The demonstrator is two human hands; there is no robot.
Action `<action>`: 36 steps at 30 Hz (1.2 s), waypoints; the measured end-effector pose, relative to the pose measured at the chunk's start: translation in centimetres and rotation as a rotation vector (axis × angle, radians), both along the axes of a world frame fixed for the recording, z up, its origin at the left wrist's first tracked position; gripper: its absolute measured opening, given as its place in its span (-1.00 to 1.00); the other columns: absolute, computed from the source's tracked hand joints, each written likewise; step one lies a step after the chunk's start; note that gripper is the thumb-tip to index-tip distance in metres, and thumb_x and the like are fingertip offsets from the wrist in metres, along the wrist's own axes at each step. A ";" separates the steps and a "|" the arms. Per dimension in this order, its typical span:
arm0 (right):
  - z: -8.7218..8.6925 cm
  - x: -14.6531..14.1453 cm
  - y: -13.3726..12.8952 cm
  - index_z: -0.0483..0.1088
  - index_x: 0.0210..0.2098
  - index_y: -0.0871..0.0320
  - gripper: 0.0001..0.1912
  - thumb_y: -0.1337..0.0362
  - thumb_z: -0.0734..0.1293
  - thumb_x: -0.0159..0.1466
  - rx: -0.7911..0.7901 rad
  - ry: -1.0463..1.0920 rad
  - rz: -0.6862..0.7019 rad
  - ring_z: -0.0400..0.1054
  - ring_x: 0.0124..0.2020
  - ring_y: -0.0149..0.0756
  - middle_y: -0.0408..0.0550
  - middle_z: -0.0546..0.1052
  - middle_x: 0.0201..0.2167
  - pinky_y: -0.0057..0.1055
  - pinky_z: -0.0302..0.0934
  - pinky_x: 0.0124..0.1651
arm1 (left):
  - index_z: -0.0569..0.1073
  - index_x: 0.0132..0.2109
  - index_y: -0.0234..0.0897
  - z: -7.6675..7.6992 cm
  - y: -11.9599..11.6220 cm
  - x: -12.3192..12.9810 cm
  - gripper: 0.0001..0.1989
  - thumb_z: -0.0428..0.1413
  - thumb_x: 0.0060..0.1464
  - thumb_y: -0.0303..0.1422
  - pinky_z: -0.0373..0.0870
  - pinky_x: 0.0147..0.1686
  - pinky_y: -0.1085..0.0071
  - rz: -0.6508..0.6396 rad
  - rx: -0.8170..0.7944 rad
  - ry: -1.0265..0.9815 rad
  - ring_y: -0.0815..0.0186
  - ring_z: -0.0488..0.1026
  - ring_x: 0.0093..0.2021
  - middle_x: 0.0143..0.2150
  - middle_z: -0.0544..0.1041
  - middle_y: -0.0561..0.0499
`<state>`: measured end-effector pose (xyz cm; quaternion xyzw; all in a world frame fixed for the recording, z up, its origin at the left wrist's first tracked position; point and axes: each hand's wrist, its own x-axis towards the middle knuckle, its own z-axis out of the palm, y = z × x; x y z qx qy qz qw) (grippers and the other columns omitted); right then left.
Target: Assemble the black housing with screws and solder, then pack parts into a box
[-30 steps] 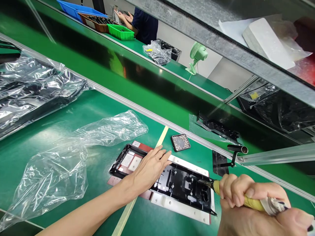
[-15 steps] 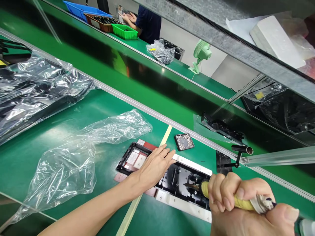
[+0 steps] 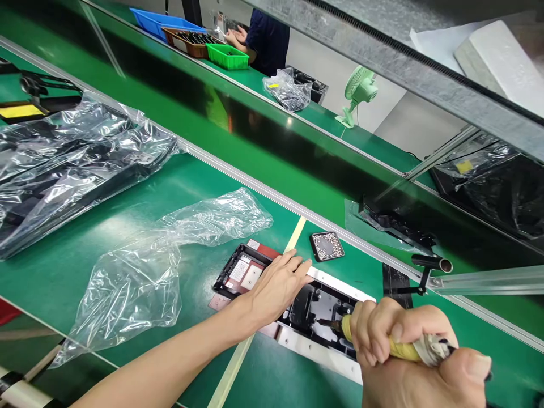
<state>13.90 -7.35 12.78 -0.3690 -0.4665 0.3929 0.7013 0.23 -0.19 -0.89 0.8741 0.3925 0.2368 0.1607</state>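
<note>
My left hand (image 3: 278, 283) lies flat across a long black plastic frame (image 3: 304, 303), its fingers stretched out and holding nothing. My right hand (image 3: 403, 340) is wrapped round the yellow handle of what looks like a soldering iron (image 3: 346, 327). Its thin dark tip points left and reaches a small post inside the frame; whether it touches I cannot tell. White strips (image 3: 318, 351) with holes flank the frame's right part. The frame's left end shows a rectangular opening over a reddish board with labels. Just beyond my left fingers sits a small square black tray (image 3: 327, 246) of tiny silver metal pieces.
A crumpled clear plastic bag (image 3: 136, 283) lies left of my forearm, with bagged black parts (image 3: 85, 170) farther left. A metal rail (image 3: 238, 175) borders the bench. A short black tube on a bracket (image 3: 431, 263) stands right. Across, another person (image 3: 267, 42) works near bins.
The iron's tip has moved left to a different spot inside the frame, and my right hand with it. My left hand stays on the frame. The whole view has shifted slightly.
</note>
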 end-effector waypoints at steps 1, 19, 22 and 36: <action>0.0 -0.1 0.1 0.40 -0.45 0.10 -0.49 -0.15 0.18 0.39 -0.005 0.003 -0.009 0.11 -0.74 -0.46 -0.25 0.30 -0.74 -0.48 0.14 -0.64 | 0.36 0.29 -0.31 0.0 0.0 0.0 -0.57 -0.08 0.46 -0.18 0.47 0.21 0.00 0.000 -0.008 -0.003 -0.04 0.37 0.34 0.12 0.57 -0.16; -3.6 -2.3 -0.7 0.43 -0.25 0.09 -0.64 0.00 0.17 0.46 0.051 -0.080 -0.122 0.08 -0.63 -0.44 -0.25 0.25 -0.65 -0.45 0.01 -0.52 | 0.37 0.32 -0.28 0.5 0.8 -1.0 -0.60 -0.11 0.47 -0.30 0.43 0.25 -0.05 -0.073 -0.012 -0.099 -0.01 0.36 0.35 0.25 0.52 -0.20; -4.5 -2.2 -0.9 0.42 -0.26 0.14 -0.62 0.07 0.12 0.50 0.020 -0.117 -0.127 0.11 -0.59 -0.45 -0.22 0.27 -0.60 -0.41 0.02 -0.48 | 0.39 0.29 -0.22 1.6 0.8 -1.5 -0.63 -0.10 0.46 -0.33 0.32 0.34 0.01 -0.080 -0.031 -0.284 0.10 0.34 0.36 0.26 0.50 -0.14; -0.9 -1.7 -1.6 0.49 0.13 0.00 -0.63 0.13 0.16 0.49 0.069 -0.600 -0.304 0.33 0.11 -0.18 0.06 0.43 0.01 -0.15 0.36 0.11 | 0.57 0.00 -0.23 10.1 -4.0 -0.6 0.00 -0.35 0.05 0.47 0.52 0.04 0.06 -0.100 -0.630 -0.701 -0.08 0.50 -0.02 -0.06 0.57 -0.18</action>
